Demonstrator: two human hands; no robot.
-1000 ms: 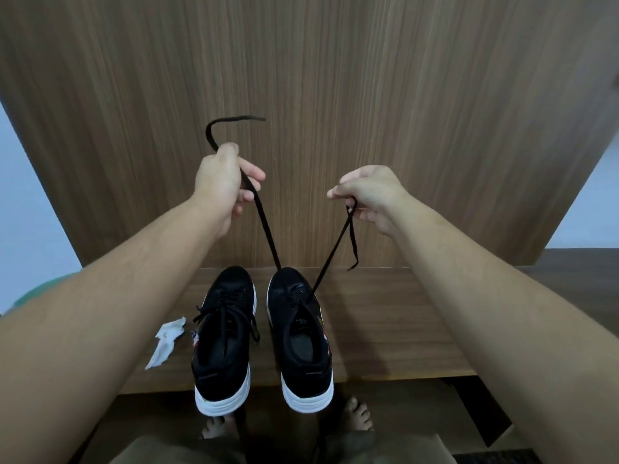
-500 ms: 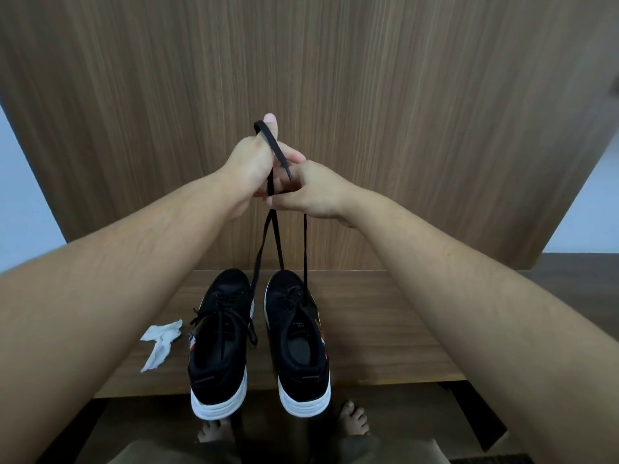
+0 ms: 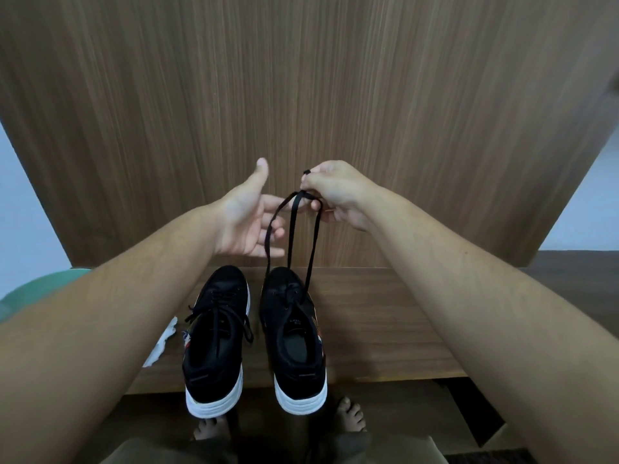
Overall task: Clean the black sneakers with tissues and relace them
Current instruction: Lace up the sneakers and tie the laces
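Note:
Two black sneakers with white soles stand side by side on a wooden shelf (image 3: 375,333), heels toward me. The left sneaker (image 3: 214,343) is laced and tied. From the right sneaker (image 3: 294,343) a black lace (image 3: 291,226) rises in taut strands. My right hand (image 3: 338,195) pinches both lace ends together above the shoe. My left hand (image 3: 249,217) is beside it, palm up and fingers spread, holding nothing; one lace strand passes in front of its fingers.
A crumpled white tissue (image 3: 160,346) lies on the shelf left of the sneakers, partly behind my left forearm. A wood-grain panel (image 3: 301,95) rises behind the shelf. My bare feet (image 3: 348,416) show below the shelf edge. A green object (image 3: 37,289) sits at far left.
The hands first held one lace end each, then came together. Now the right hand holds both ends and the left hand has let go and opened.

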